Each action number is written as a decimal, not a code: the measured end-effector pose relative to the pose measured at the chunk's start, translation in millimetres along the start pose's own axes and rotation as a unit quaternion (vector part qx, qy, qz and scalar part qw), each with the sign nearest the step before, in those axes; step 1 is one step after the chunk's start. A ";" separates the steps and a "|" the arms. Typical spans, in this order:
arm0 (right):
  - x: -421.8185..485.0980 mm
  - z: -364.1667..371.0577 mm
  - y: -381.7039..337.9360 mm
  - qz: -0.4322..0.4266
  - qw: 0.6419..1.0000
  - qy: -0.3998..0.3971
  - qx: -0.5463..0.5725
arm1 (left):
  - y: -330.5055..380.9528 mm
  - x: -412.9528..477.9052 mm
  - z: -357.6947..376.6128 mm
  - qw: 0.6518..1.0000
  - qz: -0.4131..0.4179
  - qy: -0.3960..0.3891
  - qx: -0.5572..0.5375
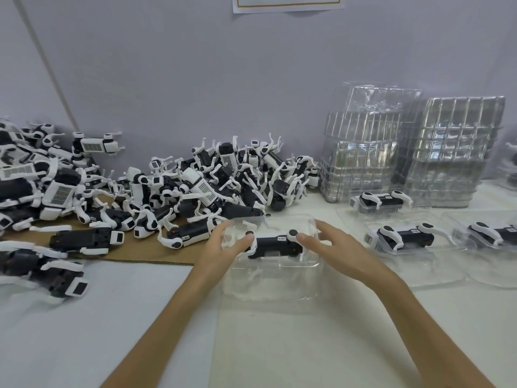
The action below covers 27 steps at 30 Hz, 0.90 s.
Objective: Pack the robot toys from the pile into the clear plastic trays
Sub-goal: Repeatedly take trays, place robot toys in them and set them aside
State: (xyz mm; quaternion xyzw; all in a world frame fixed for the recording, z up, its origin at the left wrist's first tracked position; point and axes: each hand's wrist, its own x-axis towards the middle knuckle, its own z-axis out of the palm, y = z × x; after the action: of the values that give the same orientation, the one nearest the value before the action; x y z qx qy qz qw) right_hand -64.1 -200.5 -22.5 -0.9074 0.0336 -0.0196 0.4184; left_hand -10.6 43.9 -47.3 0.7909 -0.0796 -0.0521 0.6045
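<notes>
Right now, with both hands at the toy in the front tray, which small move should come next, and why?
Probably press the robot toy gently down into the front tray. The left hand and the right hand touch its two ends with nearly straight fingers, and the toy seems to sit high, not fully seated yet.

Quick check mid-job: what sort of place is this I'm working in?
Most likely a packing bench in a toy factory or workshop: a heaped pile of identical robot toys, stacks of empty clear trays, and a row of already filled trays on the right.
</notes>
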 end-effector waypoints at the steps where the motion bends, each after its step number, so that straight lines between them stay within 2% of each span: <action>1: -0.5 -0.3 -1.4 -0.020 1.000 0.005 0.023 | 0.5 -0.6 -1.4 1.000 0.006 -0.001 -0.007; 6: 3.3 1.0 -2.7 -0.091 0.988 0.057 0.109 | 1.2 -0.4 0.8 0.996 0.020 0.008 -0.082; 9: 2.1 1.1 -6.3 -0.143 0.975 0.073 0.157 | 0.2 2.9 1.9 0.989 -0.007 -0.037 -0.145; 12: 3.4 1.6 -6.7 -0.166 0.967 0.085 0.173 | -0.6 3.2 -0.5 0.987 -0.009 -0.073 -0.142; 17: 4.6 0.0 -3.1 -0.139 0.972 0.097 0.162 | -1.5 1.5 4.0 0.997 0.034 -0.004 -0.073; 27: 11.9 0.0 12.5 -0.080 0.975 0.142 0.148 | -4.2 1.3 8.1 0.995 0.086 0.040 -0.003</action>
State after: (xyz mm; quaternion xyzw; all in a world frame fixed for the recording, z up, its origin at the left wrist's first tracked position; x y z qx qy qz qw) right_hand -52.7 -209.5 -31.9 -0.8232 0.0163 -0.1865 0.5360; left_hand -10.6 37.0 -53.5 0.7810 -0.1232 0.0320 0.6114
